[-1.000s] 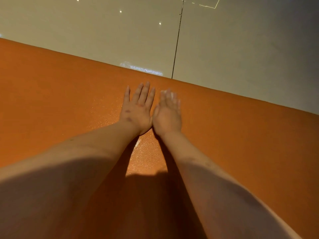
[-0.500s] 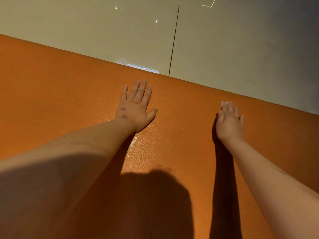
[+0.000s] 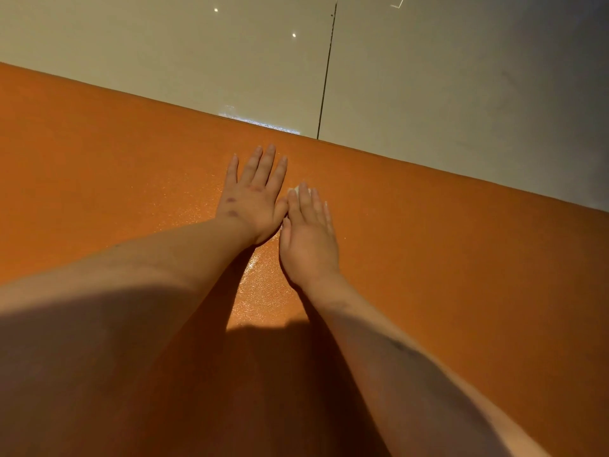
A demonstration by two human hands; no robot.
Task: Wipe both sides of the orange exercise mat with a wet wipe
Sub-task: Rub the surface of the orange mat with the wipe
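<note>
Where the orange exercise mat (image 3: pixel 461 258) lies flat on pale glossy floor tiles (image 3: pixel 164 61), its far edge runs diagonally past a dark grout line (image 3: pixel 326 77). Near that edge the left hand (image 3: pixel 253 201) rests flat, fingers spread, on the mat; just beside it the right hand (image 3: pixel 308 232) presses a white wet wipe (image 3: pixel 297 190), mostly hidden, under straight fingers. A wet sheen (image 3: pixel 263 291) glistens on the mat behind them.

The wipe (image 3: pixel 295 191) is mostly hidden under the right hand (image 3: pixel 308 239); only a white scrap shows. The mat (image 3: pixel 461 258) runs off the frame's left, right and bottom.
</note>
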